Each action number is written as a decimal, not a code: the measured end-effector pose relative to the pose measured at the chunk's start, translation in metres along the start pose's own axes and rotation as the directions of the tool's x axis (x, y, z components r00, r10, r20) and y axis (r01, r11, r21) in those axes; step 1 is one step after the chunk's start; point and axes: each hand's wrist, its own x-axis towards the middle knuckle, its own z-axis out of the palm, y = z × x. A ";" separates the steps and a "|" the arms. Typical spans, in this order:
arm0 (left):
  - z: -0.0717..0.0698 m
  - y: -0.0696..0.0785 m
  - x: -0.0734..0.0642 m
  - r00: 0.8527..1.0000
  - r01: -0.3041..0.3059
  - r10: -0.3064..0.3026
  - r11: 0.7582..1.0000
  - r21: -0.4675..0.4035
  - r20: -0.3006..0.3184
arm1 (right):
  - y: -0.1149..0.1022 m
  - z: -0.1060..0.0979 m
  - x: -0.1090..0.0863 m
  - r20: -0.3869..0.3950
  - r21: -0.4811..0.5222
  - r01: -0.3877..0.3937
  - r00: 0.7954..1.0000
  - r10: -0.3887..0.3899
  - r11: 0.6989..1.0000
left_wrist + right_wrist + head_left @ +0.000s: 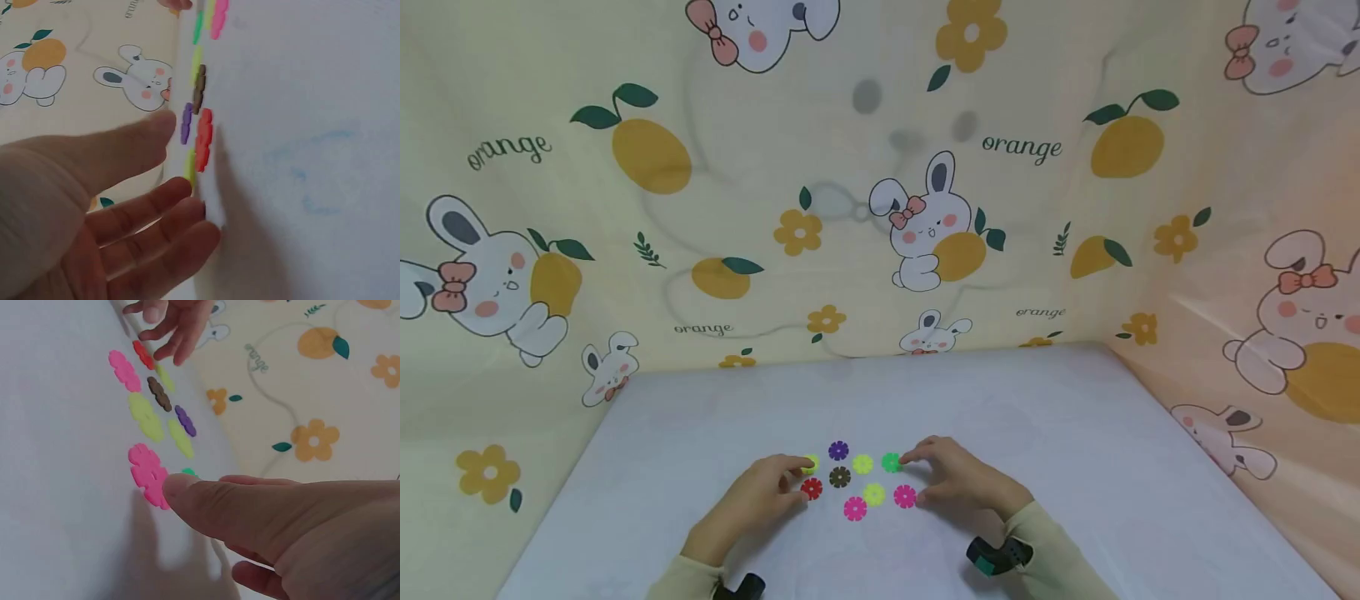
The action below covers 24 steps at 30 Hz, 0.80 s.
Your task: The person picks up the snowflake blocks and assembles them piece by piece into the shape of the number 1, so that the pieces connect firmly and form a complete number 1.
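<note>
Several notched, flower-shaped plastic discs lie flat in a loose cluster on the white table. On the left side of the cluster, my left hand (pixel 758 493) has thumb and fingers spread apart, close beside a red disc (pixel 811 489) and over part of a yellow disc (pixel 809 463). My right hand (pixel 961 477) reaches in from the other side, its index finger at the edge of a green disc (pixel 891 462) and its thumb at a pink disc (pixel 905 497). Between the hands are a purple disc (pixel 838 451), a brown disc (pixel 840 477), two more yellow ones and another pink disc (pixel 855 508).
The white tabletop (pixel 1037 400) stretches out around the discs. Cream cloth (pixel 850 275) printed with rabbits, oranges and flowers stands behind it and along both sides. A black band (pixel 998 556) with a device sits on the right wrist, over a beige sleeve (pixel 1052 542).
</note>
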 end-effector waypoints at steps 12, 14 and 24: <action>0.010 -0.005 -0.002 1.000 -0.003 0.004 0.999 0.052 -0.026 | 0.004 0.014 0.005 0.021 0.037 0.035 0.999 -0.036 0.999; 0.012 -0.004 -0.002 0.999 -0.001 0.004 0.998 0.065 -0.034 | 0.004 0.015 0.005 0.014 0.019 0.034 0.999 -0.035 0.999; 0.014 0.000 -0.001 0.997 -0.006 0.012 0.997 0.077 -0.074 | 0.000 0.015 0.003 0.004 0.020 -0.006 1.000 0.005 1.000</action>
